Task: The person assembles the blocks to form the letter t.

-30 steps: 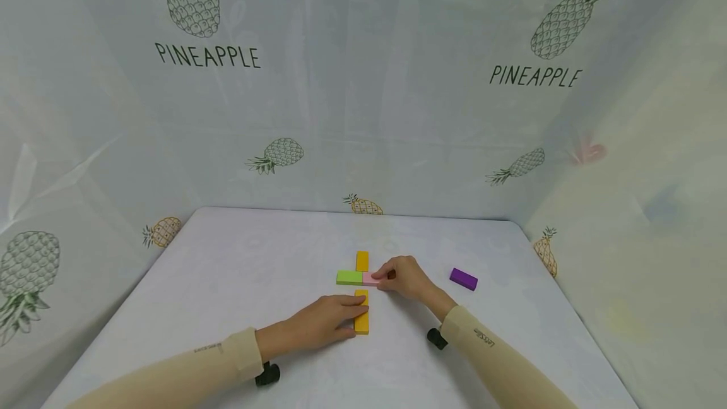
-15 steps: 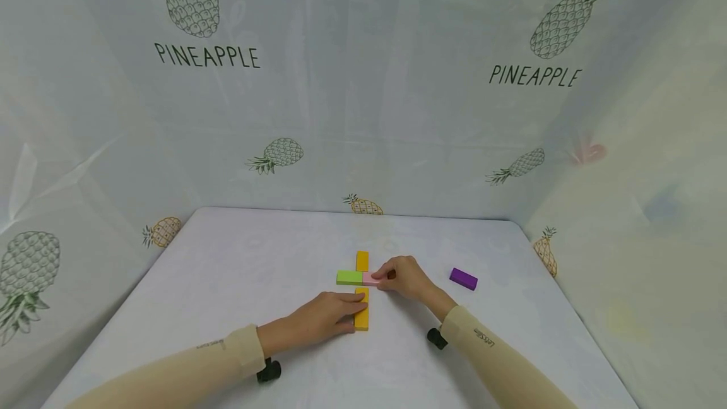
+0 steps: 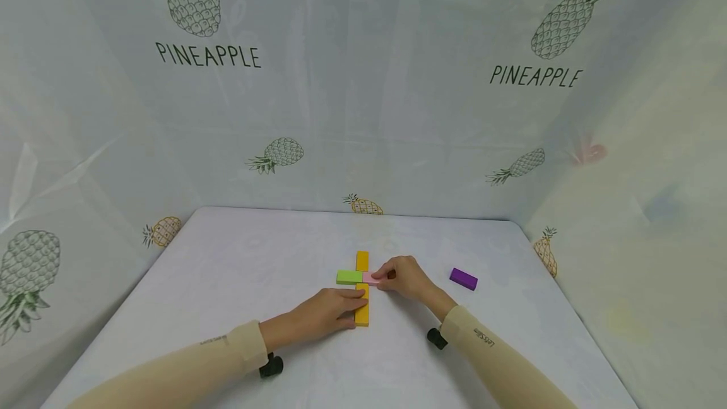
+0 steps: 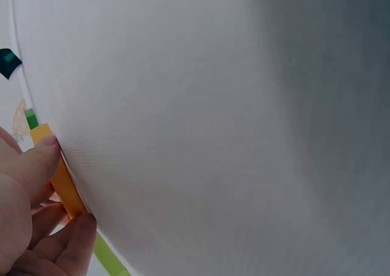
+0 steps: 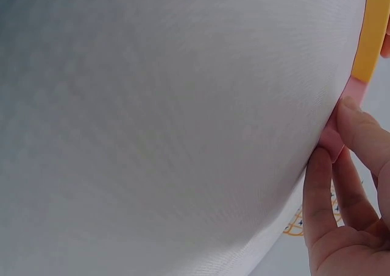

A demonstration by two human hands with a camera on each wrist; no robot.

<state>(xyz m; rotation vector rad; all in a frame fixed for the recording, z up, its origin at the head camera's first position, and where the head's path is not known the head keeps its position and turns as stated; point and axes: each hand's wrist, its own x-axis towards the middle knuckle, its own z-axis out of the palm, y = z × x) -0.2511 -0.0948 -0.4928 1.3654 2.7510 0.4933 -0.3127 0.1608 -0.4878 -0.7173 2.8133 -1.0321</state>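
In the head view my left hand [image 3: 324,315] holds the near yellow block [image 3: 361,317], thumb toward one end and fingertips toward the other, as the left wrist view shows with the yellow block [image 4: 66,187]. My right hand [image 3: 410,278] pinches a pink block [image 3: 367,278], its outer part hidden by the fingers; the right wrist view shows the pink block [image 5: 329,141] between thumb and fingers. A light green block [image 3: 349,277] lies end to end with the pink one. Behind their joint stands another yellow block [image 3: 362,260]. The near yellow block's far end meets the row.
A purple block [image 3: 463,279] lies at an angle on the white table [image 3: 255,251], to the right of my right hand. A pineapple-printed curtain [image 3: 363,112] hangs behind and around the table. Dark wrist devices hang below both cuffs.
My left hand has slid the near yellow block away from me, closing the gap to the green and pink row. The right hand has stayed in place on the pink block.
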